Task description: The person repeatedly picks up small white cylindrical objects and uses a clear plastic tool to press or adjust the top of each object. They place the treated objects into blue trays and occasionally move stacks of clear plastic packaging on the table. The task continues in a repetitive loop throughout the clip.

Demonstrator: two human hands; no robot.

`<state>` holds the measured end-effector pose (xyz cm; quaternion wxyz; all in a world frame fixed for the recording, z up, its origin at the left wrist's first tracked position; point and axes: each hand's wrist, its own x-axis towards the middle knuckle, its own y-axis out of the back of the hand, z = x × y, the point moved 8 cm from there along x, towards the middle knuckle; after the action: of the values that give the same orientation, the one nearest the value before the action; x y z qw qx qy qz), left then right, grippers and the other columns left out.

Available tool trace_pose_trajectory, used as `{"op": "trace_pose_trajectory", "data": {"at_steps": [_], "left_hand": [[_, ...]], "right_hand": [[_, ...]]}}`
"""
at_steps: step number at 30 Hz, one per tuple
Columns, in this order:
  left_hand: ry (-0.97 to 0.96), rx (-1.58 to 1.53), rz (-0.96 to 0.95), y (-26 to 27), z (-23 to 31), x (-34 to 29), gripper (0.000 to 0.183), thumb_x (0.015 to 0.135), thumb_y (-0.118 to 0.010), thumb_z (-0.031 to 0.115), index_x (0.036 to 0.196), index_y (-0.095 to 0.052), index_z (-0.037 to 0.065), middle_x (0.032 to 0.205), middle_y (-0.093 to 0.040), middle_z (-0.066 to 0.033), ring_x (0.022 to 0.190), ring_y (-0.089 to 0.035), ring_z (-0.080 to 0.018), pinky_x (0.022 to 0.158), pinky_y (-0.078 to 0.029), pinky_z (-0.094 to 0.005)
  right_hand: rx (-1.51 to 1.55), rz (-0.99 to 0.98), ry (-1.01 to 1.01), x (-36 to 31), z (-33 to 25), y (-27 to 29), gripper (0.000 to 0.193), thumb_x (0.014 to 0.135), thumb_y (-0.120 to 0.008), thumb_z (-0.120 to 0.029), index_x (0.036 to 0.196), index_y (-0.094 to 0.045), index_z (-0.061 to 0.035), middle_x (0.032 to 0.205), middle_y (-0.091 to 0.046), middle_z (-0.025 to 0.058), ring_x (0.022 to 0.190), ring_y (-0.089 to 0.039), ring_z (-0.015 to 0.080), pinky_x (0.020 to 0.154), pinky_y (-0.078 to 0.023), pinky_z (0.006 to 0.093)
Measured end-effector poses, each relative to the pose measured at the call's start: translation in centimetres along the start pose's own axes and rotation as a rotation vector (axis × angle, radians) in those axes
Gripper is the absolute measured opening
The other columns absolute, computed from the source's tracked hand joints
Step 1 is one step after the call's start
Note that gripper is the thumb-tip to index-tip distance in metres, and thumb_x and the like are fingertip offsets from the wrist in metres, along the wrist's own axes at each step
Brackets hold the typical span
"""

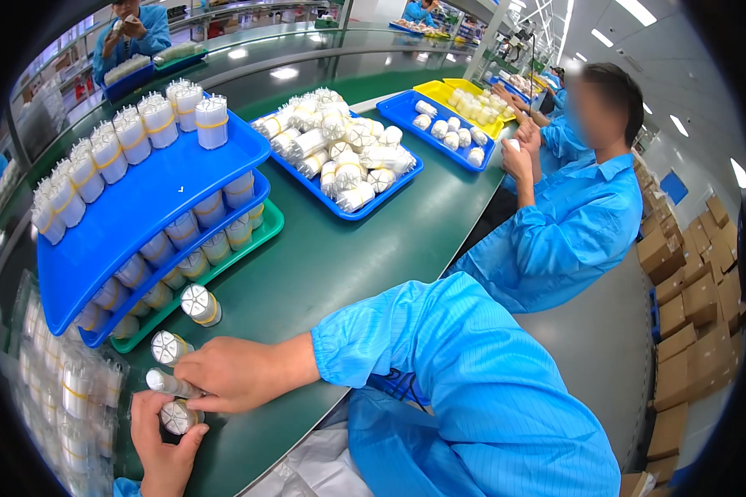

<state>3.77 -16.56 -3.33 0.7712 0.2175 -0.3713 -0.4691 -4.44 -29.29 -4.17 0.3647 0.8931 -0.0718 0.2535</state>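
Observation:
My right hand (228, 373) reaches across from the right in a blue sleeve and pinches a white cylindrical bundle with a yellow band (167, 383) lying on the green table (323, 257). My left hand (162, 443) comes up from the lower edge and grips another white cylinder (176, 417) end-on, just below the first one. Two more banded cylinders (200, 304) (167, 347) stand on the table just above my hands.
Stacked blue and green trays (141, 215) with rows of upright cylinders stand at the left. A blue tray (340, 207) heaped with cylinders lies further back, with blue (406, 103) and yellow trays beyond. A person in blue (572, 224) sits at my right. Cardboard boxes (688, 306) line the right.

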Motion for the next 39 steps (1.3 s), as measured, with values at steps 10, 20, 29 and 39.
{"op": "trace_pose_trajectory", "data": {"at_steps": [10, 20, 29, 39], "left_hand": [[0.121, -0.044, -0.055, 0.4, -1.2, -0.4, 0.05, 0.074, -0.081, 0.018, 0.116, -0.06, 0.0, 0.12, -0.056, -0.016, 0.105, -0.058, -0.0316, 0.091, -0.048, -0.0398], [-0.158, 0.074, 0.049, 0.6, 1.6, 1.2, 0.05, 0.07, -0.087, 0.015, 0.112, -0.063, 0.002, 0.104, -0.063, -0.0157, 0.094, -0.063, -0.0345, 0.08, -0.052, -0.0402], [-0.102, -0.104, 0.055, -0.1, 0.9, 0.5, 0.056, 0.07, -0.092, 0.025, 0.115, -0.064, 0.005, 0.107, -0.064, -0.0104, 0.091, -0.062, -0.0244, 0.076, -0.052, -0.0341], [-0.177, -0.082, 0.11, -0.6, 1.9, 0.3, 0.061, 0.066, -0.094, 0.023, 0.115, -0.062, 0.004, 0.102, -0.062, -0.0086, 0.086, -0.06, -0.0256, 0.073, -0.05, -0.0353]], "right_hand": [[-0.047, 0.006, -0.021, -0.3, -0.1, -0.8, 0.028, 0.085, -0.07, -0.027, 0.084, -0.062, -0.0011, 0.087, -0.059, 0.0151, 0.072, -0.062, 0.0369, 0.065, -0.05, 0.0489], [-0.07, -0.072, -0.096, -0.5, 1.1, -0.7, 0.023, 0.085, -0.071, -0.029, 0.09, -0.068, -0.007, 0.085, -0.064, 0.0145, 0.075, -0.066, 0.0338, 0.063, -0.053, 0.0438], [0.254, 0.324, -0.183, 1.0, -2.0, 5.8, 0.009, 0.082, -0.075, 0.002, 0.086, -0.068, -0.0018, 0.08, -0.067, 0.0061, 0.068, -0.059, 0.0143, 0.055, -0.044, 0.0299], [0.047, 0.19, 0.123, 1.1, -4.5, 4.0, 0.016, 0.077, -0.079, 0.005, 0.085, -0.065, -0.0008, 0.082, -0.067, 0.0082, 0.066, -0.06, 0.02, 0.051, -0.042, 0.033]]}}
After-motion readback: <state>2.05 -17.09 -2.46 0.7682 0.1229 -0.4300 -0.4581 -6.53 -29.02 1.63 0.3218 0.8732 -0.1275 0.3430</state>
